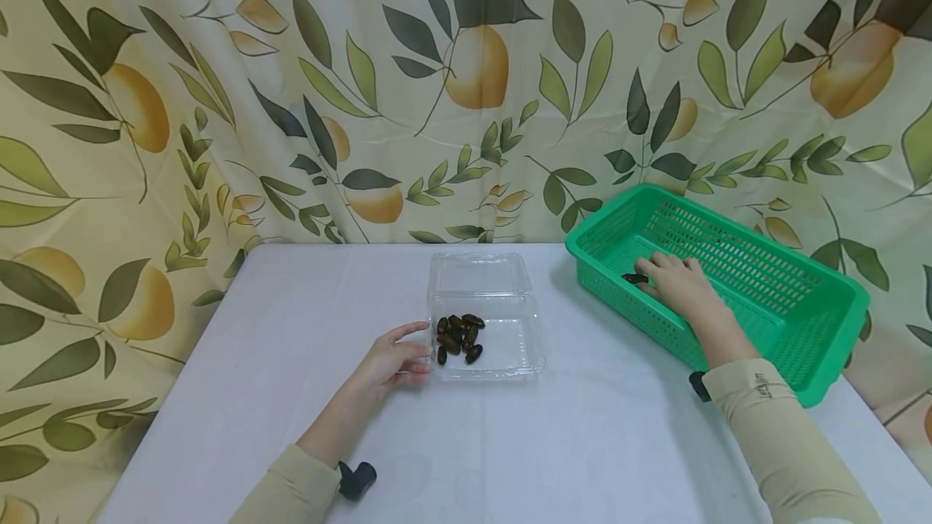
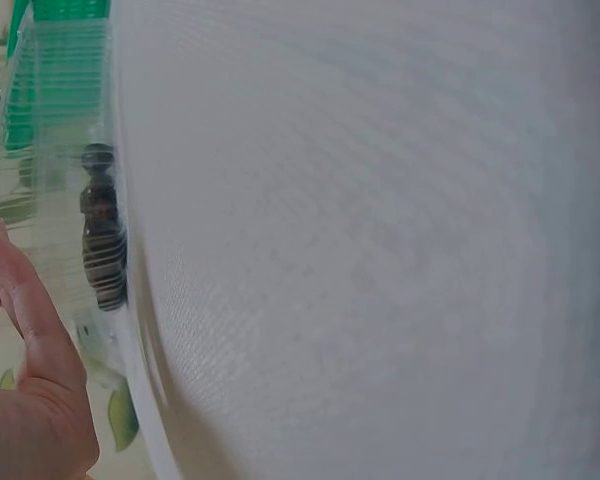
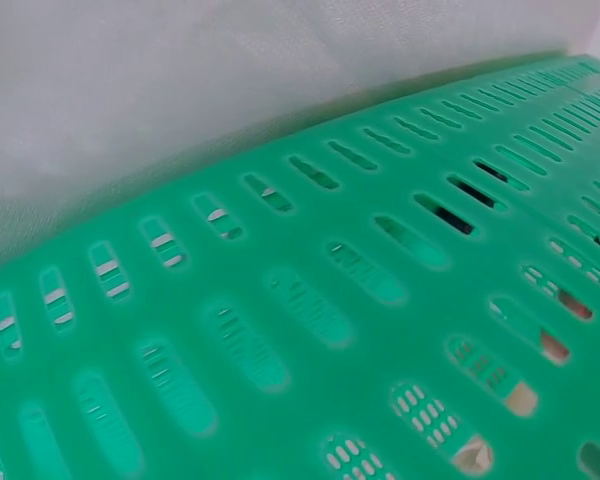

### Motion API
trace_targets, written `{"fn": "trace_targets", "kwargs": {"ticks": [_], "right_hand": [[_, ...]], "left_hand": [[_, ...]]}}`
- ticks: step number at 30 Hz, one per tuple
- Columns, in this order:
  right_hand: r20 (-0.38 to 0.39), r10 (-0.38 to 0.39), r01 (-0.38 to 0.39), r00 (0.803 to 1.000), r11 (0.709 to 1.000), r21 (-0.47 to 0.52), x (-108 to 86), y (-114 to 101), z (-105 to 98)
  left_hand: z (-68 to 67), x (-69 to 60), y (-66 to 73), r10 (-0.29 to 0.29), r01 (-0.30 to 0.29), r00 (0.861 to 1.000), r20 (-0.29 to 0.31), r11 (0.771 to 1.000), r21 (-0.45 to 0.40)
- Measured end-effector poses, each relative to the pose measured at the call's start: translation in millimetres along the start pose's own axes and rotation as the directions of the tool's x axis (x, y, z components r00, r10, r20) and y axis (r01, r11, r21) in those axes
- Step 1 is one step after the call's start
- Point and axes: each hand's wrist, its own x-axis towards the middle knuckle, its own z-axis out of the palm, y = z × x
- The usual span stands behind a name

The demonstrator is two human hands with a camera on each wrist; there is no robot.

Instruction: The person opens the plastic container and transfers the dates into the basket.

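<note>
The left hand, fingers apart, borders a clear plastic box of glossy oval dates; whether the right hand, inside the perforated green basket, pinches another date, I cannot tell.

Hands: 2, left and right. Sleeves: 2. Black wrist devices: 2. Table: 1. Basket: 1. Box: 1, with 1 lid. Dates in box: at least 8, overlapping, exact count unreadable. In basket: at least 1, partly hidden.
</note>
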Motion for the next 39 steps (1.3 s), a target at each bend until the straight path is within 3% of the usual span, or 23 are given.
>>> {"fn": "trace_targets", "kwargs": {"ticks": [12,19,28,30,34,39], "right_hand": [[0.17,0.008,-0.012,0.985,1.0,0.022,1.5,-1.2,0.0],[0.176,0.005,-0.009,0.984,1.0,0.026,0.3,-1.3,1.9],[0.108,0.039,-0.045,0.993,0.997,0.056,1.5,-1.5,-0.6],[0.062,0.066,-0.07,0.996,0.996,0.062,1.4,-1.2,0.2],[-0.04,0.122,-0.12,0.992,0.992,0.05,2.6,-2.5,1.0],[-0.168,0.185,-0.18,0.968,0.983,0.046,5.0,-9.6,-2.2]], "left_hand": [[-0.9,-1.6,1.3,0.017,-0.017,1.0,0.025,1.0,0.001],[-0.3,-1.1,0.4,0.023,-0.022,0.999,0.024,0.999,-0.023],[1.0,-5.8,4.4,0.02,-0.019,0.999,0.033,0.999,-0.027],[2.1,-12.5,9.8,0.02,-0.019,0.999,0.047,1.0,-0.024],[2.5,-10.9,8.7,0.024,-0.024,0.999,0.034,0.999,-0.024],[0.5,-2.0,1.2,0.031,-0.03,0.999,0.022,0.999,-0.026]]}}
